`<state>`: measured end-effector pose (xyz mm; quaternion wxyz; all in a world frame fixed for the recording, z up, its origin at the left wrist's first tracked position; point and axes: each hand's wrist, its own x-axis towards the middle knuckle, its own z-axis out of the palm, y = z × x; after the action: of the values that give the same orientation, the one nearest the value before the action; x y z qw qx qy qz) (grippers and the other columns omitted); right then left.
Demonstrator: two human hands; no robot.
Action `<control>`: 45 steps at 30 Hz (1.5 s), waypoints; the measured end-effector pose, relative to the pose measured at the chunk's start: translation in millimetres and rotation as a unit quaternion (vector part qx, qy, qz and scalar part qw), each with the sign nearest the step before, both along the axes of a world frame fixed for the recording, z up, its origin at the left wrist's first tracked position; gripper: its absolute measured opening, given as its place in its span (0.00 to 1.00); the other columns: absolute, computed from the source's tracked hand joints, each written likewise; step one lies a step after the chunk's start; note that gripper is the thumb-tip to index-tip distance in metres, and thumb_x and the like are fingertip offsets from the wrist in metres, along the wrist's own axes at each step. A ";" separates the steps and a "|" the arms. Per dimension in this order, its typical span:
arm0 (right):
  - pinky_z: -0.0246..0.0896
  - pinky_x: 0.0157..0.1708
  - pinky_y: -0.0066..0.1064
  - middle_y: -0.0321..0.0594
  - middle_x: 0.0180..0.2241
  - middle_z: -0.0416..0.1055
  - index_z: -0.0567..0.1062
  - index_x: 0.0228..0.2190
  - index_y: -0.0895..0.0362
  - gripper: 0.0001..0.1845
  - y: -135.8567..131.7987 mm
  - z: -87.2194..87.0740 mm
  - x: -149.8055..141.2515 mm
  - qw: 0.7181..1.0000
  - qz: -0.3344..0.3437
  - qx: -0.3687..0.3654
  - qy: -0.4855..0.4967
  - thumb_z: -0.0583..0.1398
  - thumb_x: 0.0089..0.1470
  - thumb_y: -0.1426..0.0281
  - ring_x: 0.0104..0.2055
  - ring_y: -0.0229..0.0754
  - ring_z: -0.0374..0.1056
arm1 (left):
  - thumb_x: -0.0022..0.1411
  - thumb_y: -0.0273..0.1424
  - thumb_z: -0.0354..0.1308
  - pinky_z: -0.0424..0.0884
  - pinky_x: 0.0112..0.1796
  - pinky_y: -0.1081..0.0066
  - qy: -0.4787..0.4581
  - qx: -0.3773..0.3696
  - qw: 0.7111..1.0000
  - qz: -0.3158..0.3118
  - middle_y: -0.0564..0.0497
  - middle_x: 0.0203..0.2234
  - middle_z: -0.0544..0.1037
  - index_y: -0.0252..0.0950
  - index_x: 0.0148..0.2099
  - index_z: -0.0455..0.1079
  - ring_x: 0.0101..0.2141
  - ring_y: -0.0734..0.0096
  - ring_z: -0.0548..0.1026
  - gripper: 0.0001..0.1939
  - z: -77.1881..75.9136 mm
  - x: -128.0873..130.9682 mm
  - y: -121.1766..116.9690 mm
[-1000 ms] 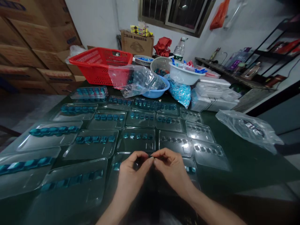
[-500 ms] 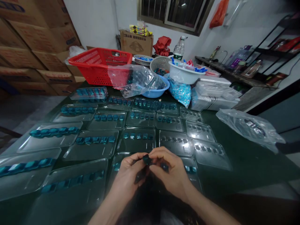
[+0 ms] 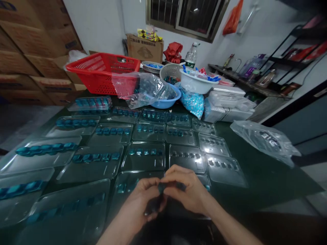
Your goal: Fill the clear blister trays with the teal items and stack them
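Two bare hands meet low in the head view. The left hand (image 3: 139,200) and the right hand (image 3: 185,189) are curled narrowly together, their fingers closed on small dark teal pieces (image 3: 161,187). These lie roughly crosswise between the hands, their long axis seeming to run left to right, though shadow makes it hard to tell how many there are or how they join.

Both hands hover over a clear plastic blister tray (image 3: 138,180), one of many glossy, ridged trays laid edge to edge across a dark green tabletop (image 3: 270,180). A clear tray (image 3: 144,163) just beyond the hands holds a row of teal pieces in moulded pockets.

Farther off, a red slatted plastic basket (image 3: 84,68) sits beside a crumpled clear plastic bag (image 3: 145,90), which drapes into a blue plastic basin (image 3: 166,102). A white plastic bowl (image 3: 190,85) holds blue and white bits, and a clear bag of pale blue pieces (image 3: 191,103) slumps just below it.
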<state>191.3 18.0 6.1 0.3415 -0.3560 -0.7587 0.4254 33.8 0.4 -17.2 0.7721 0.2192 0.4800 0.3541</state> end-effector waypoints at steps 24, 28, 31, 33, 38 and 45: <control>0.56 0.36 0.28 0.43 0.32 0.71 0.75 0.35 0.60 0.10 187.4 -52.8 94.7 0.882 -0.234 0.178 -0.368 0.57 0.49 0.72 0.34 0.40 0.65 | 0.49 0.33 0.59 0.57 0.16 0.80 -0.088 -0.113 0.986 0.089 0.49 0.26 0.69 0.31 0.34 0.71 0.21 0.77 0.66 0.11 18.9 -13.9 13.7; 0.55 0.33 0.27 0.42 0.31 0.72 0.75 0.34 0.59 0.10 189.6 -50.9 93.0 0.872 -0.229 0.176 -0.396 0.56 0.51 0.68 0.34 0.41 0.66 | 0.48 0.33 0.59 0.58 0.16 0.80 -0.093 -0.118 0.985 0.083 0.49 0.25 0.69 0.30 0.33 0.71 0.20 0.77 0.66 0.11 19.7 -13.1 16.4; 0.55 0.33 0.27 0.41 0.32 0.72 0.75 0.33 0.57 0.10 191.3 -50.2 90.3 0.863 -0.222 0.173 -0.420 0.56 0.51 0.67 0.35 0.41 0.66 | 0.50 0.34 0.58 0.54 0.14 0.80 -0.113 -0.103 0.986 0.071 0.50 0.25 0.69 0.30 0.33 0.71 0.21 0.76 0.66 0.11 17.4 -14.5 16.3; 0.54 0.34 0.27 0.41 0.32 0.72 0.75 0.32 0.57 0.09 192.2 -50.3 87.8 0.857 -0.214 0.169 -0.437 0.56 0.51 0.68 0.35 0.41 0.66 | 0.51 0.34 0.57 0.54 0.14 0.80 -0.130 -0.091 0.985 0.063 0.50 0.26 0.68 0.30 0.34 0.71 0.22 0.76 0.66 0.11 14.8 -16.0 15.7; 0.55 0.35 0.27 0.42 0.33 0.71 0.75 0.29 0.57 0.09 192.6 -49.0 80.7 0.845 -0.204 0.155 -0.470 0.55 0.52 0.69 0.37 0.42 0.66 | 0.50 0.32 0.58 0.63 0.20 0.76 -0.151 -0.114 0.976 0.108 0.47 0.28 0.71 0.28 0.37 0.71 0.26 0.71 0.70 0.13 14.8 -15.7 17.7; 0.55 0.35 0.32 0.49 0.35 0.68 0.69 0.43 0.61 0.18 156.6 -20.9 61.0 0.838 -0.236 0.170 -0.462 0.58 0.50 0.67 0.38 0.47 0.65 | 0.51 0.33 0.58 0.69 0.36 0.60 -0.231 -0.141 0.943 0.193 0.35 0.38 0.73 0.25 0.42 0.69 0.41 0.50 0.71 0.18 14.6 -11.4 17.7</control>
<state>252.3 174.6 -14.8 0.0970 -0.6160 -0.7815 -0.0175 22.4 18.1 -2.6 0.8020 -0.0767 0.3663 0.4655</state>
